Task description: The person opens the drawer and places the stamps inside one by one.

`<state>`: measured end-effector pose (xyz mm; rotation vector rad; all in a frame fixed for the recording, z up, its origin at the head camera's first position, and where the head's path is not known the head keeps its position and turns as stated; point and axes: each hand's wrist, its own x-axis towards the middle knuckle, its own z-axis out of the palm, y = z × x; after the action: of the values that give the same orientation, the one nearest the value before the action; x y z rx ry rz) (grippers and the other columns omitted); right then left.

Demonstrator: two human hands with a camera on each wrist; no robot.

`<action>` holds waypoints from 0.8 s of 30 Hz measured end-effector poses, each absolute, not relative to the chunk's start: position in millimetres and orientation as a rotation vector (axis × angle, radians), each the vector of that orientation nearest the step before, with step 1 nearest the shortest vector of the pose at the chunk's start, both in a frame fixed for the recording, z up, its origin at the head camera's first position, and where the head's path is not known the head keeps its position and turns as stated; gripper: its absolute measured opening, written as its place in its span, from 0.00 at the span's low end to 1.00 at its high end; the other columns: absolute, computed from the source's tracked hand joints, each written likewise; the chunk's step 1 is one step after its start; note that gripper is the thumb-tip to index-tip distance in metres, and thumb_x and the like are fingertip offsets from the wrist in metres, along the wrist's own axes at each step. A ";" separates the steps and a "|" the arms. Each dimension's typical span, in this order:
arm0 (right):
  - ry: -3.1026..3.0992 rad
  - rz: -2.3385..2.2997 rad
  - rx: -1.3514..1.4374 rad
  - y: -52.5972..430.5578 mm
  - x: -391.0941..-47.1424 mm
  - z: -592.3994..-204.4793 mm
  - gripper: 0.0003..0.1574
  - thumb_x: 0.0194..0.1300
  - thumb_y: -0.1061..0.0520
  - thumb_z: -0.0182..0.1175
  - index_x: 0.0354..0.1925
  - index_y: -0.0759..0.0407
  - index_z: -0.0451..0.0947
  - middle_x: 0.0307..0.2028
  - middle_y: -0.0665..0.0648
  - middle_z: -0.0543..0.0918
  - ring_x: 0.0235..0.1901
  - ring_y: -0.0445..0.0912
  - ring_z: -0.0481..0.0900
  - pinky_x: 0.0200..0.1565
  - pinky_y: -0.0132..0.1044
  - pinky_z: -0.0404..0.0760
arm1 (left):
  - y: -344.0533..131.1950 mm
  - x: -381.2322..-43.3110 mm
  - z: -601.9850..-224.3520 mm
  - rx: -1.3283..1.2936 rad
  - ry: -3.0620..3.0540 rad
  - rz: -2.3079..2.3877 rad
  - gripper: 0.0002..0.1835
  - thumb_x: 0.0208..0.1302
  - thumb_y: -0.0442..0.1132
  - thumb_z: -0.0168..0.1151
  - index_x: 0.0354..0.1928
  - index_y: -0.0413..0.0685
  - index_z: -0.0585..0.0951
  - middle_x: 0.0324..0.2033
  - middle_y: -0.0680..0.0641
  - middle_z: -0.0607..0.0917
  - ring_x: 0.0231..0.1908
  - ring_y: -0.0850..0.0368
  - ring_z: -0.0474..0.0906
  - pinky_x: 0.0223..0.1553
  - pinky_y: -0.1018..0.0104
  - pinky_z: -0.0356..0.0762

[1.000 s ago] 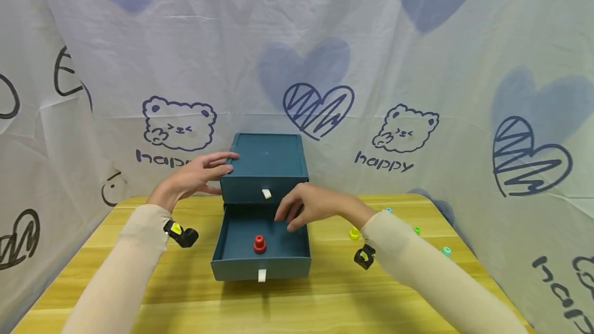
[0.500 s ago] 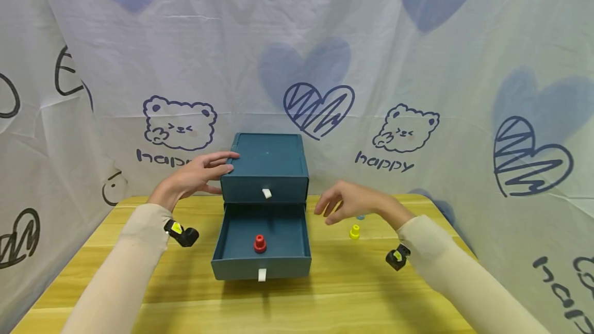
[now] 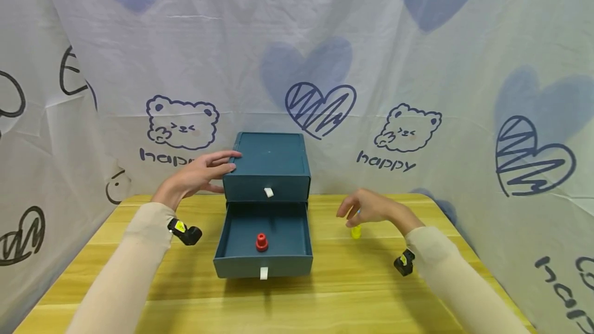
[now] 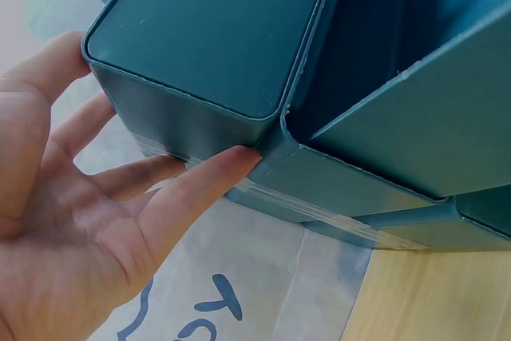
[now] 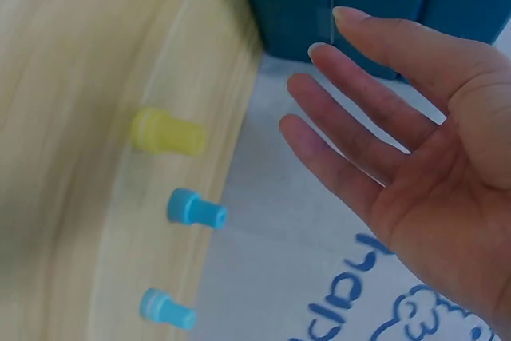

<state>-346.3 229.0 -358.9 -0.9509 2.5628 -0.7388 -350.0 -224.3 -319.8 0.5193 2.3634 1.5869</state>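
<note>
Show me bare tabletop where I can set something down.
The table is bare in front of the open drawer, between the sleeves, and between that drawer and the yellow peg. Crowded: back right, around the blue pegs and right grip.

So the whole setup sits on a yellowish wood-grain table [image 3: 325, 293], and the big thing on it is a dark teal drawer unit [image 3: 243, 188] standing between the two hands, with the left hand [image 3: 197, 174] touching its side. Over by the right hand [image 3: 371, 206] there's a yellow peg [image 3: 356, 232] just under the fingers, plus two light-blue pegs [image 5: 197, 208] near that same hand, standing apart from each other.
</note>
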 end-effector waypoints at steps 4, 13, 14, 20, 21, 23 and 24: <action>2.603 -0.743 -0.915 235.5 -348.3 -369.8 0.15 0.59 0.66 0.73 0.46 0.60 0.88 0.48 0.60 0.90 0.48 0.59 0.89 0.50 0.39 0.89 | -224.2 -349.6 -319.5 0.517 2.369 1.589 0.34 0.77 0.53 0.57 0.79 0.55 0.62 0.82 0.39 0.52 0.79 0.29 0.49 0.66 0.29 0.71; 2.670 -0.739 -0.871 249.2 -349.6 -399.1 0.18 0.60 0.66 0.73 0.50 0.62 0.87 0.52 0.63 0.89 0.54 0.62 0.85 0.59 0.57 0.84 | -224.5 -350.3 -321.7 0.519 2.371 1.588 0.34 0.77 0.54 0.57 0.79 0.56 0.62 0.82 0.40 0.53 0.79 0.30 0.51 0.66 0.30 0.72; 2.667 -0.752 -0.876 251.3 -349.8 -401.4 0.19 0.59 0.67 0.73 0.51 0.64 0.87 0.52 0.65 0.88 0.55 0.63 0.85 0.58 0.57 0.85 | -224.6 -350.4 -321.8 0.519 2.373 1.588 0.34 0.77 0.54 0.57 0.79 0.56 0.62 0.82 0.40 0.53 0.79 0.30 0.51 0.65 0.30 0.73; 2.674 -0.809 -0.874 263.2 -350.5 -414.4 0.21 0.59 0.68 0.72 0.52 0.67 0.85 0.53 0.68 0.87 0.54 0.65 0.85 0.55 0.56 0.87 | -224.5 -350.9 -322.2 0.515 2.367 1.597 0.34 0.77 0.54 0.58 0.79 0.57 0.63 0.82 0.40 0.53 0.80 0.30 0.51 0.65 0.30 0.72; 2.676 -0.818 -0.871 264.7 -350.4 -416.0 0.21 0.59 0.68 0.72 0.52 0.67 0.85 0.53 0.68 0.87 0.54 0.64 0.85 0.55 0.55 0.87 | -224.5 -351.0 -322.2 0.516 2.366 1.598 0.34 0.77 0.54 0.58 0.79 0.57 0.63 0.82 0.40 0.53 0.80 0.31 0.51 0.65 0.30 0.72; 2.671 -0.847 -0.863 267.4 -350.7 -419.4 0.21 0.59 0.69 0.71 0.52 0.68 0.84 0.53 0.68 0.86 0.53 0.65 0.85 0.54 0.54 0.88 | -224.6 -351.1 -322.4 0.518 2.366 1.599 0.34 0.77 0.54 0.58 0.79 0.57 0.63 0.82 0.40 0.53 0.80 0.31 0.51 0.65 0.30 0.72; 2.667 -0.863 -0.860 268.6 -351.0 -421.1 0.21 0.59 0.70 0.71 0.52 0.69 0.84 0.53 0.69 0.86 0.53 0.65 0.86 0.54 0.53 0.88 | -224.5 -351.0 -322.4 0.518 2.365 1.600 0.34 0.77 0.54 0.58 0.79 0.57 0.63 0.82 0.40 0.53 0.80 0.31 0.51 0.65 0.30 0.72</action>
<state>-351.0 268.6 -421.1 -0.8603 2.6675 -0.8632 -351.0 -224.5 -322.4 0.5178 2.3654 1.5999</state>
